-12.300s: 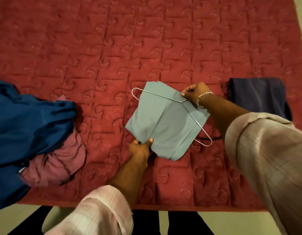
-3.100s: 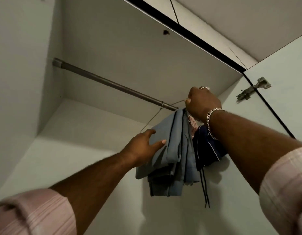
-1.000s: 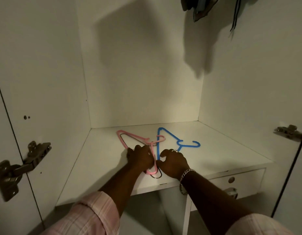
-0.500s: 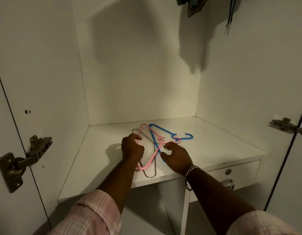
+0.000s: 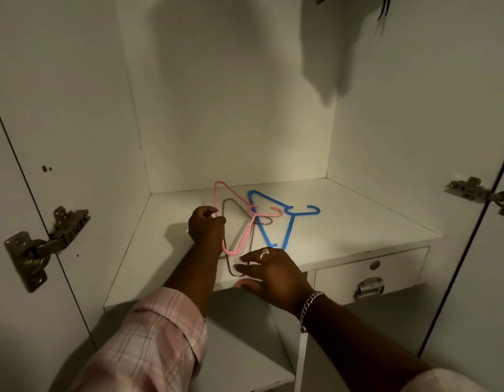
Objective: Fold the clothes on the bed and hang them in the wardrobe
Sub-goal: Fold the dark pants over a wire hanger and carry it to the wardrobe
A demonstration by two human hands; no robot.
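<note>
Since 0.5 s ago, your left hand (image 5: 207, 227) has lifted the pink hanger (image 5: 233, 222); your right hand (image 5: 269, 274), fingers spread and holding nothing, hovers just right of it; clothes hang above, folding remains.

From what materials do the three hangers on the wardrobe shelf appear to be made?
Pink hanger: probably plastic, thick, matte, evenly coloured. Blue hanger: likewise, thick with a matte blue surface. Grey hanger: apparently bare metal wire, thin, with a dull sheen.

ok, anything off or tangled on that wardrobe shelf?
Yes: the three hangers are interlocked. The pink hanger crosses over the metal hanger and overlaps the blue hanger. The left hand grips the pink one; the right hand hovers open at the shelf edge.
</note>
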